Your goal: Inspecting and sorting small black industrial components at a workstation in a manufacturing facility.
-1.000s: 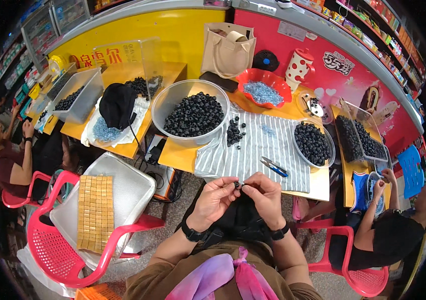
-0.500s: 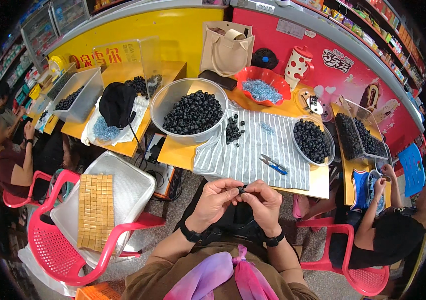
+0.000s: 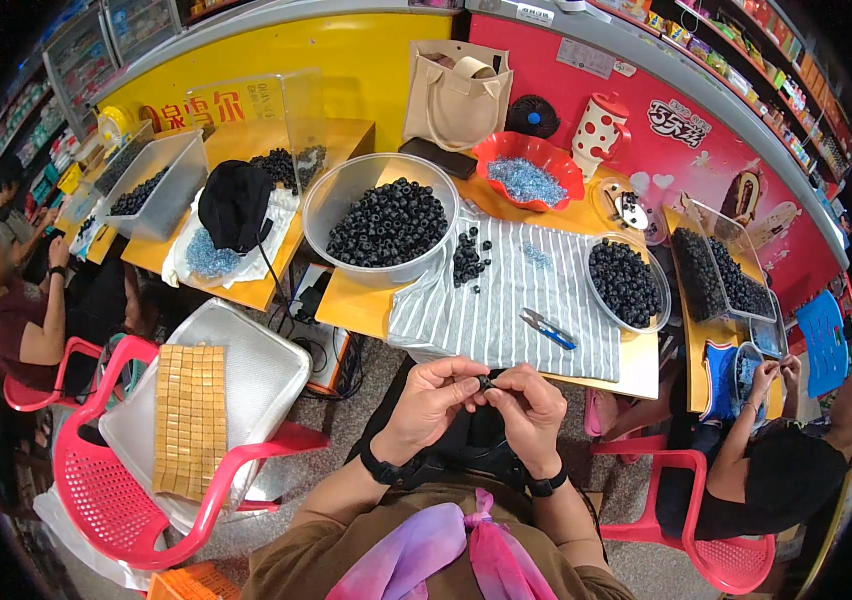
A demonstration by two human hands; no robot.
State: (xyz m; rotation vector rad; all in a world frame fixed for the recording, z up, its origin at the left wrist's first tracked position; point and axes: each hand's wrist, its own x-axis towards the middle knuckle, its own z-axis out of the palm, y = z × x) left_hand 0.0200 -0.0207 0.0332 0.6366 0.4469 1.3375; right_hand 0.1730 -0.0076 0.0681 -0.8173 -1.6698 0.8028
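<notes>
My left hand (image 3: pixel 433 405) and my right hand (image 3: pixel 526 412) meet above my lap, in front of the table edge. Both are closed, fingertips pinching one small black round part (image 3: pixel 486 382) between them; its details are mostly covered. Beyond them a striped grey cloth (image 3: pixel 446 325) covers the table. On it lie a small heap of black round parts (image 3: pixel 468 258), some tiny clear-blue pieces (image 3: pixel 536 256) and blue-handled thread snips (image 3: pixel 549 328). A big clear tub (image 3: pixel 318 245) of black parts stands at the left, and a smaller clear bowl (image 3: pixel 662 318) of them at the right.
A red scalloped bowl (image 3: pixel 568 190) of clear-blue pieces, a beige bag (image 3: pixel 458 105) and a dotted cup (image 3: pixel 598 135) stand at the back. Left of me is a pink chair (image 3: pixel 111 480) with cushion. People work at both sides, one at right by a clear bin (image 3: pixel 721 265).
My hands stay almost in place, still pinching the black part. The person on the right has brought both hands closer together. The view has shifted very slightly.
</notes>
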